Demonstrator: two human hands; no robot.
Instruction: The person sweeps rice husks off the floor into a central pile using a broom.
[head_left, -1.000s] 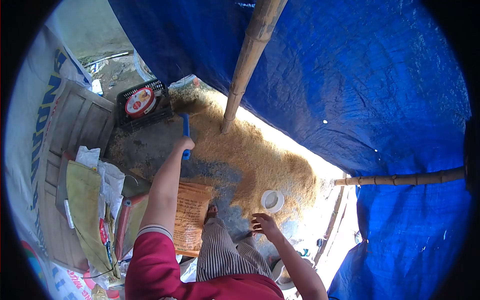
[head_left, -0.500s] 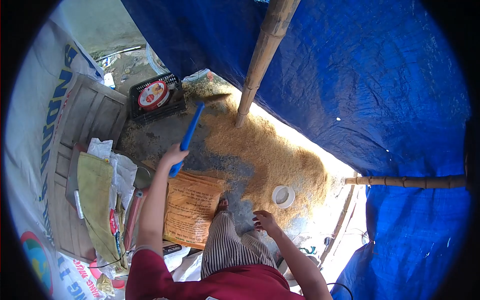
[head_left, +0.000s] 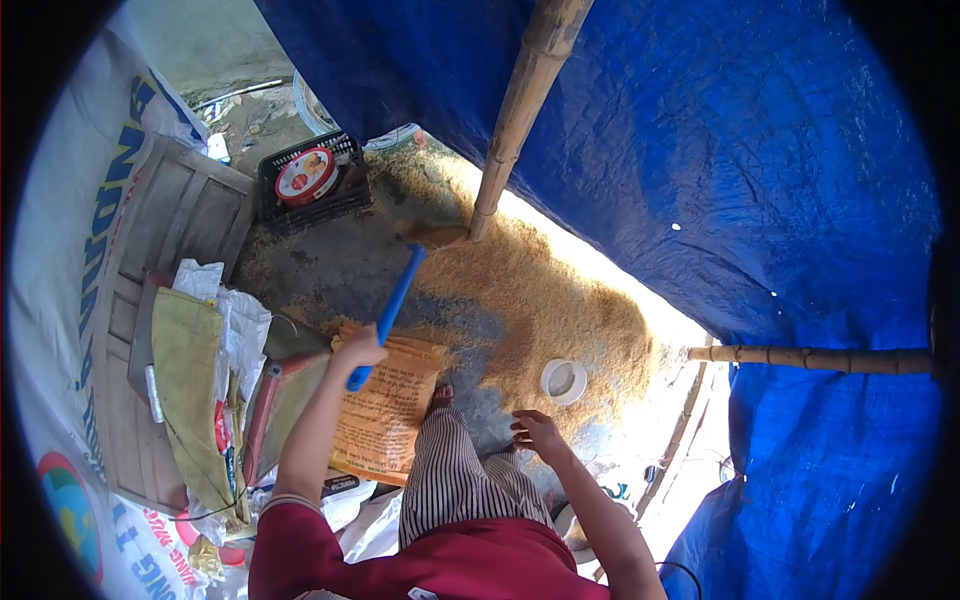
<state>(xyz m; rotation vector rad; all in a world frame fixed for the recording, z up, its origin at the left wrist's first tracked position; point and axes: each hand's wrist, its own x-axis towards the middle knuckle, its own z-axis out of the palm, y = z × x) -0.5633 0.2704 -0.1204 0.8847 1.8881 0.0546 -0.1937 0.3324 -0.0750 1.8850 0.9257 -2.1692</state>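
Note:
My left hand [head_left: 362, 348] is closed around the lower part of a blue handle [head_left: 396, 300]. At the handle's far end a brownish head, blurred, touches the floor beside the spread grain [head_left: 560, 290], close to the foot of a bamboo pole. My right hand [head_left: 536, 432] hangs over the floor near my knee, fingers apart and a little curled, holding nothing. A white round container [head_left: 564, 381] rests in the grain just beyond it. An orange printed sack [head_left: 385, 410] lies flat beneath my left forearm, beside my foot.
A black crate [head_left: 312, 215] with a red round lid [head_left: 306, 176] stands at the upper left. The bamboo pole [head_left: 515, 115] slants down from the top, before a blue tarp [head_left: 700, 150]. Folded sacks [head_left: 187, 380] and wooden panels [head_left: 180, 225] are at the left.
The blue handle's far end has moved down and slightly right, toward the pole's foot. My left hand has come lower and nearer to me. My right hand has hardly moved.

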